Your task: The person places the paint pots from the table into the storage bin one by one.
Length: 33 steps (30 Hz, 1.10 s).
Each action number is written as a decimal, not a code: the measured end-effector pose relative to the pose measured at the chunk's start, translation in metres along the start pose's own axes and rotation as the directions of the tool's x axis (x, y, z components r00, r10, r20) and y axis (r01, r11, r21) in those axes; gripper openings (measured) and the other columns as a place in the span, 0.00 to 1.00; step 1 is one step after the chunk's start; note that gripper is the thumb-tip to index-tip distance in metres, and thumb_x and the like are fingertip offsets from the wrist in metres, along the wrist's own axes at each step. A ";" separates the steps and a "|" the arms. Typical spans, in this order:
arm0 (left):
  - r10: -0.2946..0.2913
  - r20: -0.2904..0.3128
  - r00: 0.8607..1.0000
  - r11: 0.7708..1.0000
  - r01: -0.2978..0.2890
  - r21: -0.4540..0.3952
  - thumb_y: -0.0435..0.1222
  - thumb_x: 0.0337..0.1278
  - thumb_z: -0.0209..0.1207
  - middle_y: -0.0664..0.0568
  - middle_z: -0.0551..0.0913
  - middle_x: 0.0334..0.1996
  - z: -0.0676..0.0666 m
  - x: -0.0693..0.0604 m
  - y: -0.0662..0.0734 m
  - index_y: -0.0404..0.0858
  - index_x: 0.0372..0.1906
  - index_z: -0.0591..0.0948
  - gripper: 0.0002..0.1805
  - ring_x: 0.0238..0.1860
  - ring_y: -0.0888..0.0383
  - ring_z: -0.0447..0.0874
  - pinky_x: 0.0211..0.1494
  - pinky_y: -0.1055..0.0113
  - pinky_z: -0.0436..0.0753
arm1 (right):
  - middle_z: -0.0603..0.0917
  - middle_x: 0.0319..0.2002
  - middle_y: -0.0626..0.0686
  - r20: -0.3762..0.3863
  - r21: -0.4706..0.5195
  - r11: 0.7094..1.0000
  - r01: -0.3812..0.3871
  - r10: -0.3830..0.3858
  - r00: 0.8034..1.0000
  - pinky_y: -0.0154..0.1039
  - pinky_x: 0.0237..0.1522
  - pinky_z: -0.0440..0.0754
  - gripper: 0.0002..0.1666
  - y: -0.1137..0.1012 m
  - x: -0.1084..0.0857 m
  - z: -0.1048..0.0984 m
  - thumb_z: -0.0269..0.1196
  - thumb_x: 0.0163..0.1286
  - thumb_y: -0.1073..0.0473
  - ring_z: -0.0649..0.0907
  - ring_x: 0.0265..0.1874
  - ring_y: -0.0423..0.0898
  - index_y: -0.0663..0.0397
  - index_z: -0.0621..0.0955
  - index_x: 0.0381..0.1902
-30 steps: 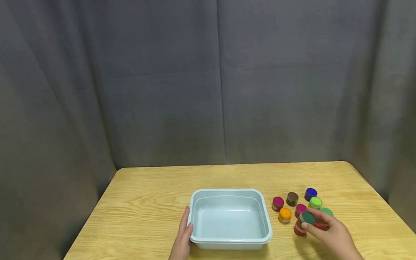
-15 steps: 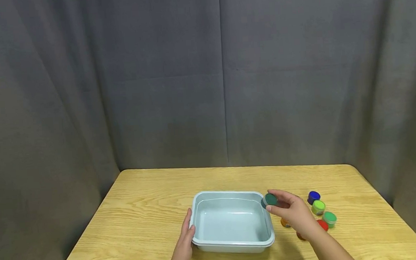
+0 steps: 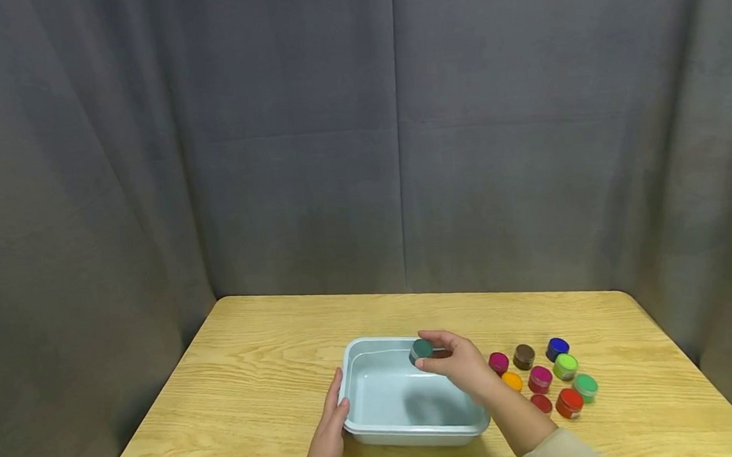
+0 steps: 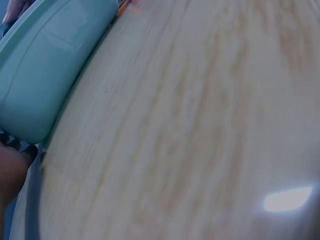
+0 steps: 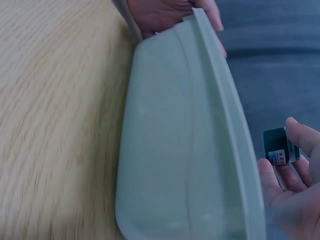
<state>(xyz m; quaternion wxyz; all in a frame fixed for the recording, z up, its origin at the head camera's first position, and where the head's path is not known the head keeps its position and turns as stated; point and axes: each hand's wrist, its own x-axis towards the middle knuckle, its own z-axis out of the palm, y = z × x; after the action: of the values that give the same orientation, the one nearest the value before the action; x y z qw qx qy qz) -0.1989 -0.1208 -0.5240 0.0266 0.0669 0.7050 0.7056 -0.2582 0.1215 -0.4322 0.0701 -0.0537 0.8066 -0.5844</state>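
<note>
A pale blue-green plastic basin [image 3: 387,430] stands on the wooden table. My left hand [image 3: 325,437] rests against its left wall, fingers fairly straight along the outside and thumb at the rim. Above the basin's back part, my right hand [image 3: 462,366] pinches a small paint jar [image 3: 421,351] with a dark green lid between thumb and fingertips. The jar's shadow falls on the basin floor. In the right wrist view the dark green jar [image 5: 275,146] shows a printed label, and it is held above the rim. Only part of the left hand [image 4: 12,172] shows in the left wrist view.
Right of the basin several lidded jars stand grouped: brown [image 3: 524,356], blue [image 3: 557,347], light green [image 3: 565,366], green [image 3: 585,387], red [image 3: 569,403], dark red [image 3: 541,404], magenta [image 3: 540,378] and orange [image 3: 512,382]. Grey curtains [image 3: 305,155] hang behind the table [image 3: 236,376].
My right hand has carried the dark green jar leftward from the jar group, past the basin's right rim, to above its inside. The left hand has stayed at the basin's left wall.
</note>
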 end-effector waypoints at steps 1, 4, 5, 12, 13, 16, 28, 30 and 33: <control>0.010 0.004 1.000 1.000 -0.010 0.000 0.46 0.79 0.35 0.43 0.37 0.80 0.000 0.000 0.000 0.42 0.79 0.41 0.33 0.79 0.39 0.29 0.76 0.36 0.32 | 0.84 0.53 0.57 0.012 -0.001 1.000 0.004 -0.004 1.000 0.45 0.52 0.86 0.31 0.001 0.002 0.004 0.72 0.59 0.61 0.83 0.46 0.46 0.58 0.78 0.60; 0.020 0.012 1.000 1.000 -0.020 -0.005 0.45 0.79 0.34 0.43 0.36 0.80 0.000 0.000 -0.001 0.41 0.79 0.41 0.33 0.79 0.39 0.28 0.76 0.36 0.31 | 0.85 0.50 0.56 0.047 0.003 1.000 0.005 -0.005 0.999 0.45 0.53 0.85 0.30 0.003 0.009 0.017 0.72 0.58 0.62 0.83 0.45 0.44 0.60 0.79 0.58; 0.023 0.014 1.000 1.000 -0.023 -0.010 0.45 0.79 0.34 0.43 0.35 0.80 -0.001 0.000 -0.001 0.42 0.79 0.41 0.33 0.79 0.39 0.27 0.76 0.36 0.31 | 0.85 0.50 0.56 0.061 0.007 1.000 0.004 -0.004 0.998 0.45 0.53 0.84 0.29 0.003 0.011 0.021 0.72 0.58 0.63 0.82 0.44 0.44 0.61 0.79 0.58; 0.013 0.035 0.999 1.000 -0.013 -0.020 0.46 0.79 0.34 0.43 0.33 0.80 -0.002 0.000 -0.001 0.42 0.79 0.39 0.33 0.78 0.38 0.24 0.75 0.34 0.29 | 0.84 0.48 0.57 0.092 0.008 1.000 -0.020 0.019 0.996 0.42 0.50 0.85 0.29 0.007 0.026 0.051 0.73 0.54 0.66 0.82 0.48 0.48 0.64 0.80 0.55; 0.012 0.040 0.999 1.000 -0.011 -0.021 0.46 0.79 0.34 0.43 0.33 0.80 -0.002 0.000 -0.001 0.42 0.79 0.39 0.34 0.78 0.38 0.24 0.75 0.34 0.29 | 0.83 0.47 0.58 0.090 0.011 1.000 -0.015 0.014 0.996 0.42 0.49 0.85 0.29 0.008 0.028 0.054 0.73 0.54 0.67 0.82 0.48 0.49 0.65 0.80 0.55; 0.013 0.053 0.999 1.000 -0.012 -0.019 0.48 0.79 0.34 0.43 0.32 0.80 -0.003 0.001 0.000 0.41 0.79 0.38 0.35 0.78 0.38 0.23 0.75 0.34 0.29 | 0.84 0.45 0.59 0.081 0.000 1.000 0.001 -0.001 0.997 0.39 0.46 0.84 0.28 0.012 0.034 0.064 0.73 0.52 0.68 0.82 0.45 0.48 0.66 0.81 0.53; 0.005 0.086 0.996 1.000 -0.004 -0.006 0.48 0.79 0.33 0.42 0.29 0.79 -0.005 0.001 0.001 0.41 0.79 0.36 0.35 0.77 0.37 0.21 0.74 0.33 0.28 | 0.84 0.41 0.57 0.077 -0.144 0.989 -0.043 0.055 0.996 0.34 0.38 0.80 0.26 0.020 0.050 0.090 0.75 0.50 0.67 0.80 0.38 0.45 0.62 0.84 0.49; -0.001 0.090 0.996 1.000 0.001 -0.008 0.48 0.79 0.33 0.42 0.29 0.79 -0.005 0.001 0.001 0.41 0.79 0.36 0.35 0.77 0.37 0.21 0.73 0.33 0.28 | 0.84 0.41 0.56 0.079 -0.157 0.986 -0.063 0.076 0.994 0.34 0.36 0.82 0.26 0.020 0.051 0.093 0.75 0.50 0.66 0.80 0.38 0.45 0.61 0.84 0.50; -0.001 0.093 0.996 1.000 0.001 -0.006 0.48 0.79 0.32 0.42 0.29 0.79 -0.006 0.000 0.001 0.41 0.79 0.36 0.35 0.77 0.37 0.21 0.73 0.32 0.28 | 0.83 0.40 0.55 0.087 -0.176 0.981 -0.082 0.099 0.991 0.35 0.34 0.83 0.26 0.021 0.053 0.096 0.75 0.50 0.67 0.80 0.37 0.45 0.61 0.83 0.49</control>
<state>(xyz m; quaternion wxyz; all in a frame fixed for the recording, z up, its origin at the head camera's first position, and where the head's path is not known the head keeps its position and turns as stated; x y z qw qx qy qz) -0.1999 -0.1262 -0.5225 0.0600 0.0991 0.7009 0.7038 -0.2932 0.0297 -0.4837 0.1302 -0.0507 0.8514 -0.5055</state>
